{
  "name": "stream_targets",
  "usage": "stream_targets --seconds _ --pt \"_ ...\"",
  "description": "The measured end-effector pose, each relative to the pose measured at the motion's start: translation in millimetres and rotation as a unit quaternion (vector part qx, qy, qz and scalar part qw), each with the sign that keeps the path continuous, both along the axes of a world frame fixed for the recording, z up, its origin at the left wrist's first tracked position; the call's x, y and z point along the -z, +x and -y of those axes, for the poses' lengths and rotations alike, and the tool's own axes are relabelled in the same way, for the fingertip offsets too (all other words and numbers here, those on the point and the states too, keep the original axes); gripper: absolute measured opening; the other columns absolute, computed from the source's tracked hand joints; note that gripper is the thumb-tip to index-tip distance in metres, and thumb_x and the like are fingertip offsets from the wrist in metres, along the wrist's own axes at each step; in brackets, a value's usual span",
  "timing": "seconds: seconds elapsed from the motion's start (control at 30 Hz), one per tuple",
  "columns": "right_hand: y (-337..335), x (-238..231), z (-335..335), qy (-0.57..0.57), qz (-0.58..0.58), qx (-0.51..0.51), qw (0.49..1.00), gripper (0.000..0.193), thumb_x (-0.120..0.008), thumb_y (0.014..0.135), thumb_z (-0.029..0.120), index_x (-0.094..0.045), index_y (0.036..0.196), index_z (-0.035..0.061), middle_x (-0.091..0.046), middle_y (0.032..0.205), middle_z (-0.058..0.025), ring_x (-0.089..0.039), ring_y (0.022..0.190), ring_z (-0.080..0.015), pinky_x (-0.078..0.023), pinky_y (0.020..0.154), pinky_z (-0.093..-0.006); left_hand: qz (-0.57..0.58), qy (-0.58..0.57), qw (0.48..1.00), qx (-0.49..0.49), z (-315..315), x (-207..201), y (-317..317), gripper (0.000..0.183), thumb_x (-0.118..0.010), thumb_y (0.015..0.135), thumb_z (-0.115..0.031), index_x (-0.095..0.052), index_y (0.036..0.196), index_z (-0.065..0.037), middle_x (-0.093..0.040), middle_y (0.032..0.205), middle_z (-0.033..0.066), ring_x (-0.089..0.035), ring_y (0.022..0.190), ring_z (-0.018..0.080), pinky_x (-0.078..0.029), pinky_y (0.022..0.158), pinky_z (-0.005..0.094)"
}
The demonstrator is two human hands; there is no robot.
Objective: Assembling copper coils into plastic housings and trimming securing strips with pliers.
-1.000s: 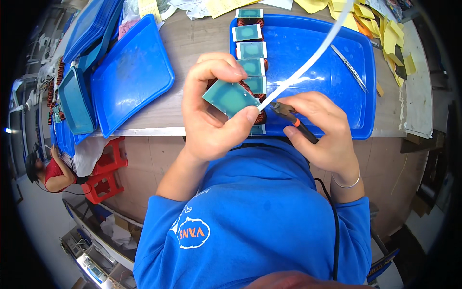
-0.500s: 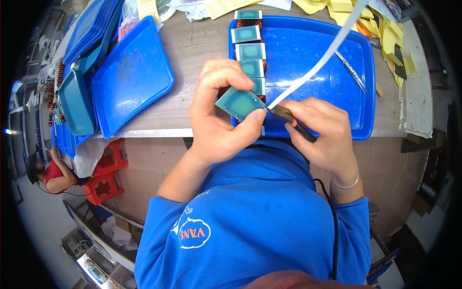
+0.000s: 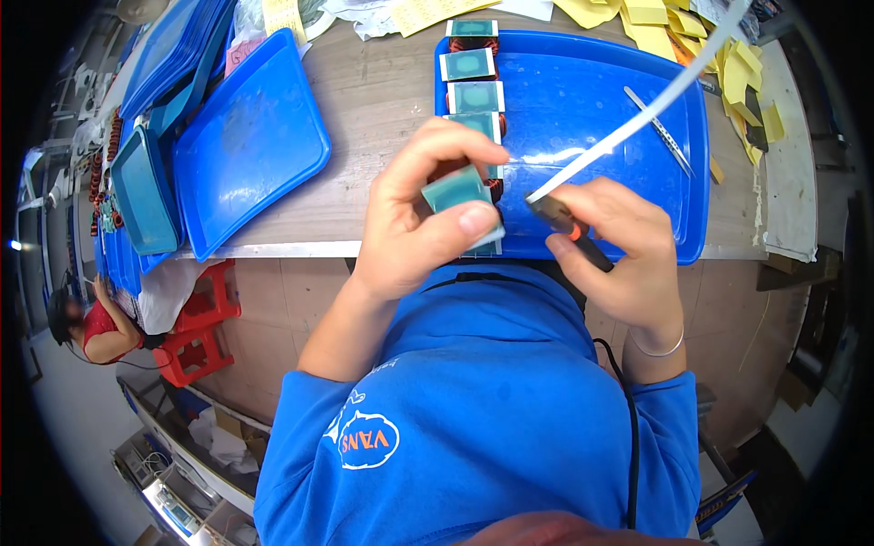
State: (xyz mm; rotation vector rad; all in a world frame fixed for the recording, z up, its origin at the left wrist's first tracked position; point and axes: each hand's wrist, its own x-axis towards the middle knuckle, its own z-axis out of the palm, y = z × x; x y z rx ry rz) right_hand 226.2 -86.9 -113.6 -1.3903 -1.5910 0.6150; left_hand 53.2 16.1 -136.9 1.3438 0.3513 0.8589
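My left hand (image 3: 387,232) is closed around a coil part with a green face (image 3: 452,189), pinching it between thumb and fingers. The part is tilted, so its underside is hidden. In my right hand (image 3: 637,250) is a pair of small cutters (image 3: 553,215) with black and orange handles, its jaws a little to the right of the part and apart from it. A narrow white strip (image 3: 642,116) slants down from the upper right to the cutter jaws; whether they grip it I cannot tell. Similar green-faced parts (image 3: 470,65) stand in a row behind my left hand.
The row runs along the left side of a large blue tray (image 3: 699,196), where metal tweezers (image 3: 659,132) lie. Another blue tray (image 3: 250,146) and a stack of trays (image 3: 173,59) are at the left. Yellow papers (image 3: 742,77) lie far right. A person (image 3: 100,323) sits far left.
The coil part has turned in my left hand, from its face showing squarely to a tilt. My right hand has drawn the cutters slightly right, away from it; the white strip has shifted right too.
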Motion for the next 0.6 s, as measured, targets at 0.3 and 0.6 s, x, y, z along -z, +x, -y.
stream_targets --seconds 0.3,0.6 --pt "-1 7 0 -0.042 0.069 -0.035 0.996 0.03 -0.065 0.063 0.001 -0.06 0.092 0.0048 -0.059 0.082 -0.01 -0.059 0.074 -0.026 -0.047 0.063 -0.0315 -0.048 0.023 0.996 -0.075 9 -9 -1 0.012 -0.067 0.071 -0.004 -0.067 0.083 -0.002 -0.053 0.08 0.0047 -0.05 0.074 0.0116 -0.041 0.065 0.0243" --pt "-1 2 -4 -0.057 0.098 -0.057 0.992 0.03 -0.065 0.063 -0.001 -0.059 0.091 0.0044 -0.058 0.087 -0.0111 -0.058 0.077 -0.026 -0.047 0.066 -0.0305 -0.09 0.041 0.994 -0.049 12 -2 -1 0.009 -0.067 0.073 -0.005 -0.065 0.081 -0.001 -0.053 0.08 0.0035 -0.05 0.074 0.01 -0.04 0.066 0.0222"
